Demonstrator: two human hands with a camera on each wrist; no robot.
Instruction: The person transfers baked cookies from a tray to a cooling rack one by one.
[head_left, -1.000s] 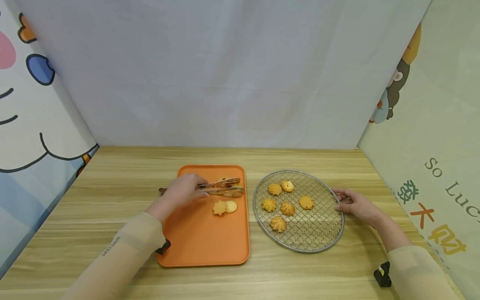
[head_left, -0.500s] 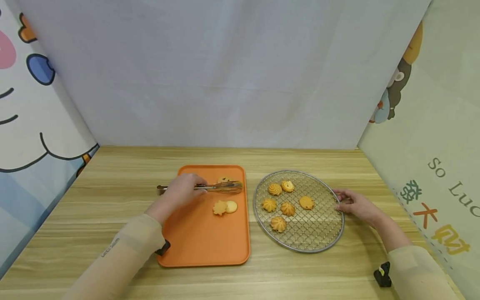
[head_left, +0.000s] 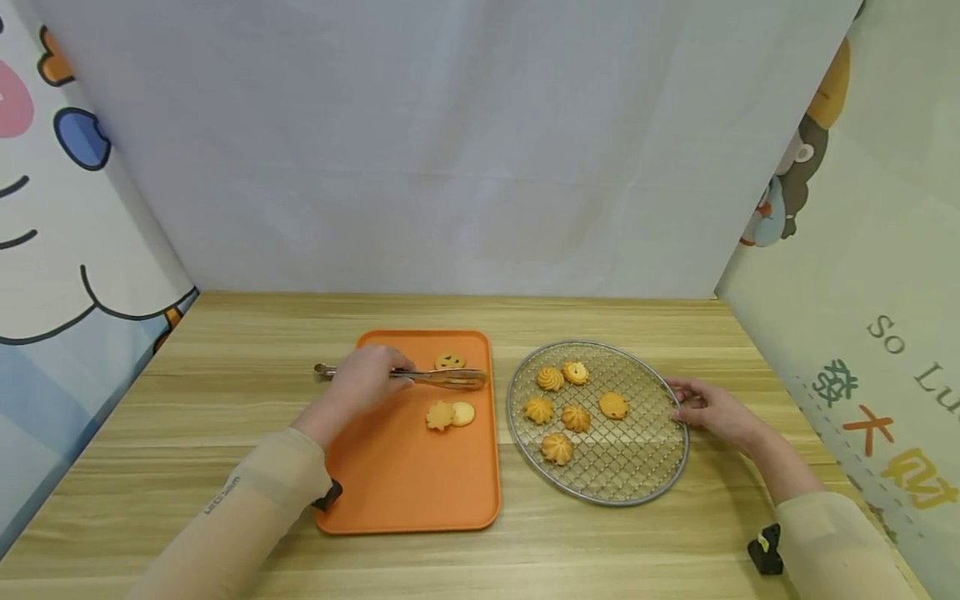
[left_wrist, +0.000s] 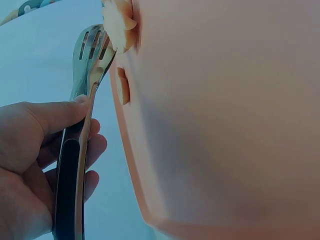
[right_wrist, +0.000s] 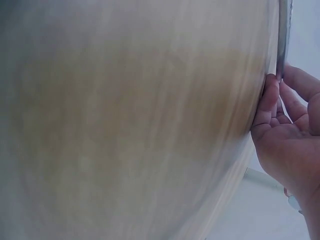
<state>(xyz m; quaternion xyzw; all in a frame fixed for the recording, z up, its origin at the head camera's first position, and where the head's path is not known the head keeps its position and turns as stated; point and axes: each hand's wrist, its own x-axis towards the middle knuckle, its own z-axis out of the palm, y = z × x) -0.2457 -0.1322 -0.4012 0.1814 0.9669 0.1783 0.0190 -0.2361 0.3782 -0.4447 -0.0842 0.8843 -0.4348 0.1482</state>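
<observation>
My left hand (head_left: 366, 379) holds a pair of metal tongs (head_left: 457, 379) low over the orange tray (head_left: 408, 483), thumb on one side and fingers on the other. In the left wrist view the slotted head of the tongs (left_wrist: 89, 52) shows beside the tray, its arms close together. I cannot tell whether a cookie is between them. A round cookie with dark spots (head_left: 450, 361) lies just behind the tongs. In front of them are a flower-shaped cookie (head_left: 440, 415) and a pale round cookie (head_left: 462, 414). My right hand (head_left: 712, 410) pinches the rim of the round wire rack (head_left: 637, 475).
Several golden cookies, among them a swirled cookie (head_left: 550, 378) and a round cookie (head_left: 613, 406), lie on the rack's mesh, mostly on its left half. Tray and rack stand side by side on the wooden table (head_left: 255, 350). A pale curtain (head_left: 450, 167) hangs behind.
The tongs' arms have come together from spread apart, uncovering the spotted cookie behind them. My right hand stays at the rack's rim.
</observation>
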